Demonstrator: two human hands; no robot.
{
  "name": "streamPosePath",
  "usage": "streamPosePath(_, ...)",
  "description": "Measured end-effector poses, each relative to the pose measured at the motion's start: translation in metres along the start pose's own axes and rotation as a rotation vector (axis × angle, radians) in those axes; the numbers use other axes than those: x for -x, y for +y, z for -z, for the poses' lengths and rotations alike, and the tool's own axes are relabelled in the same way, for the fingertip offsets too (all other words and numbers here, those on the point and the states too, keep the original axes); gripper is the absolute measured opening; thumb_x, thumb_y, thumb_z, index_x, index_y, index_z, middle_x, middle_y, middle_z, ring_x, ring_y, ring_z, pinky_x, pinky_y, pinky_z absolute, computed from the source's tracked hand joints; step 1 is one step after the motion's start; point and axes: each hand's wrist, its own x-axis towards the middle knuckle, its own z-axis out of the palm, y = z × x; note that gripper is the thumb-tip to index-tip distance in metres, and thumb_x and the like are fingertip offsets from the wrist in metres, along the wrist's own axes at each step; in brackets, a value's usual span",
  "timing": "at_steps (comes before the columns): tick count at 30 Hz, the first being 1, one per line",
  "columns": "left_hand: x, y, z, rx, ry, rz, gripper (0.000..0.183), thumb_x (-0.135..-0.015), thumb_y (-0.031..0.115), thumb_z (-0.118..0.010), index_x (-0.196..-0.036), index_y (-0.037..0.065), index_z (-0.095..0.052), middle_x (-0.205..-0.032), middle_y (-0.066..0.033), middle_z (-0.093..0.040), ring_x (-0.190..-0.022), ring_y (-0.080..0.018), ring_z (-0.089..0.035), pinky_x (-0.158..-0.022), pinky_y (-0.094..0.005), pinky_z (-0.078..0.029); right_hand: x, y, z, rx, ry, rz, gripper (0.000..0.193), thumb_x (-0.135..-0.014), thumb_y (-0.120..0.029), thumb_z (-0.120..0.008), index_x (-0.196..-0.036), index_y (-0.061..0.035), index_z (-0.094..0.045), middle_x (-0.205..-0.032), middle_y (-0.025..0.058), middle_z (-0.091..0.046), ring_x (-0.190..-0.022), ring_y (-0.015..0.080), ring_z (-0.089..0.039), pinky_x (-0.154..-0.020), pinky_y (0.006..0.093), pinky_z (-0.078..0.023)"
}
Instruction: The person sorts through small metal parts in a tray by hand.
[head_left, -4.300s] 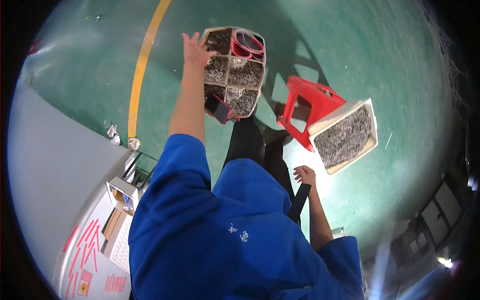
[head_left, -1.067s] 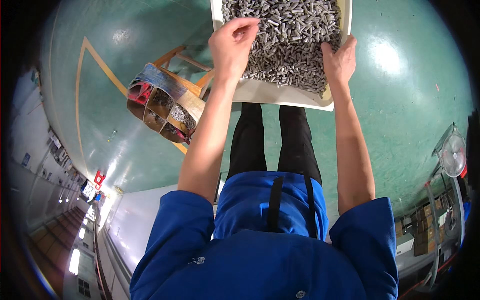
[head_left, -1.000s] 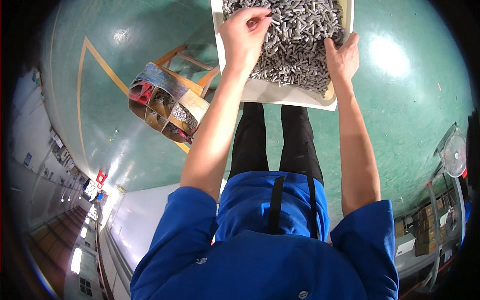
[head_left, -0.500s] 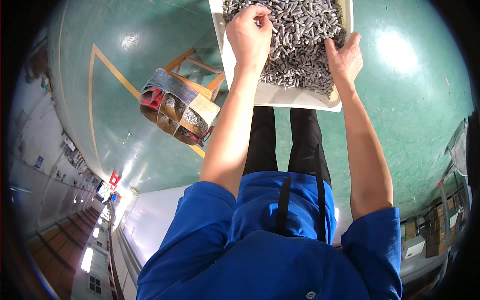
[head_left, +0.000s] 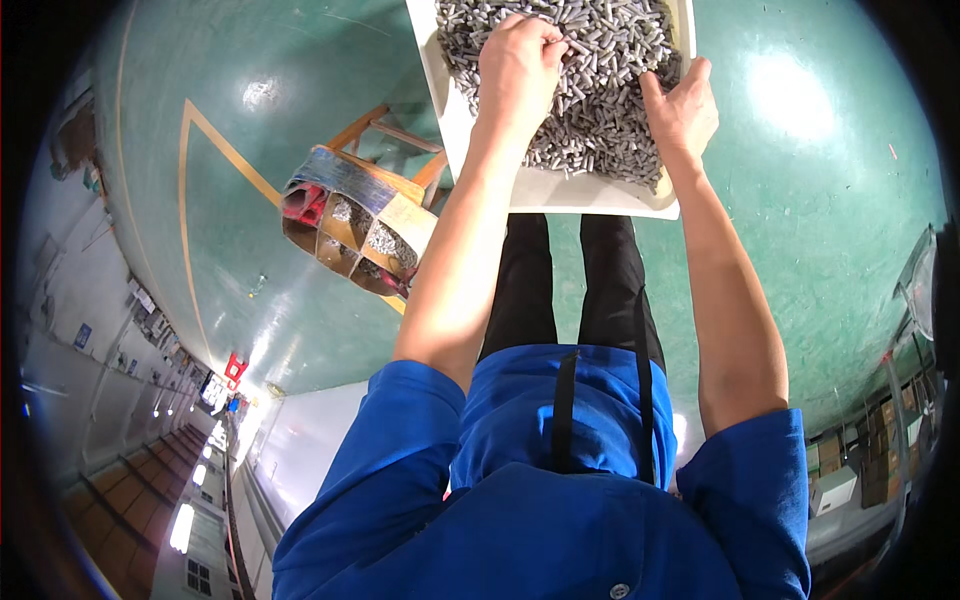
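Note:
A white tray (head_left: 590, 192) heaped with small grey metal cylinders (head_left: 600, 90) is in front of me at the top of the view. Over the left part of the heap, my left hand (head_left: 518, 75) is closed, thumb and fingers drawn together at the pieces. Whatever is between those fingertips is too small or hidden to make out. My right hand (head_left: 683, 115) grips the tray's right side, its thumb inside over the cylinders and its fingers outside the rim.
To the left stands a wooden stool (head_left: 430, 168) beside a divided cardboard box (head_left: 345, 225) holding small metal pieces and something red. A yellow line (head_left: 235, 150) crosses the green floor (head_left: 800, 220). Boxes on shelving (head_left: 870, 450) are at the far right.
My left hand has moved slightly right over the heap, still closed. The tray and right hand appear shifted a little left and up in view.

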Motion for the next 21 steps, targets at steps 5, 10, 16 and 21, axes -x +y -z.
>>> streamPosePath(5,0.018,-0.002,0.020,0.986,-0.123,0.510,0.013,-0.083,0.008,-0.056,-0.093,-0.001,-0.056,-0.085,-0.0081,-0.062,-0.079,-0.0153,-0.059,-0.069,-0.0252,-0.047,0.003,0.002,0.004,0.006,0.020,0.000,0.048,-0.067,-0.035,-0.061,-0.096,-0.0035,-0.038,-0.087,0.0189,-0.055,-0.078,0.0381,-0.056,-0.070,0.0452,-0.045)
streamPosePath(10,0.009,-0.007,0.033,1.423,-0.098,0.575,0.016,-0.084,0.009,-0.048,-0.095,-0.002,-0.052,-0.091,-0.0150,-0.059,-0.095,-0.0283,-0.056,-0.082,-0.0345,-0.046,0.001,0.001,0.006,0.019,-0.006,-0.019,0.048,-0.067,-0.035,-0.061,-0.095,-0.0030,-0.038,-0.088,0.0190,-0.055,-0.079,0.0383,-0.056,-0.070,0.0451,-0.045)
streamPosePath(16,-0.018,-0.002,0.028,1.129,0.071,0.669,0.008,-0.078,0.010,-0.060,-0.081,0.003,-0.060,-0.072,-0.0041,-0.058,-0.062,-0.0133,-0.053,-0.055,-0.0230,-0.041,0.000,0.005,0.004,0.024,-0.012,-0.016,0.049,-0.068,-0.036,-0.061,-0.096,-0.0024,-0.039,-0.089,0.0193,-0.055,-0.080,0.0384,-0.056,-0.072,0.0451,-0.045)
streamPosePath(21,-0.019,0.017,0.017,0.513,-0.122,0.388,0.013,-0.072,0.004,-0.064,-0.085,0.004,-0.063,-0.067,0.0001,-0.057,-0.060,-0.0064,-0.050,-0.055,-0.0197,-0.039,-0.003,0.011,0.003,0.038,0.005,-0.001,0.049,-0.068,-0.036,-0.061,-0.095,-0.0021,-0.039,-0.090,0.0196,-0.055,-0.080,0.0384,-0.057,-0.072,0.0450,-0.045)
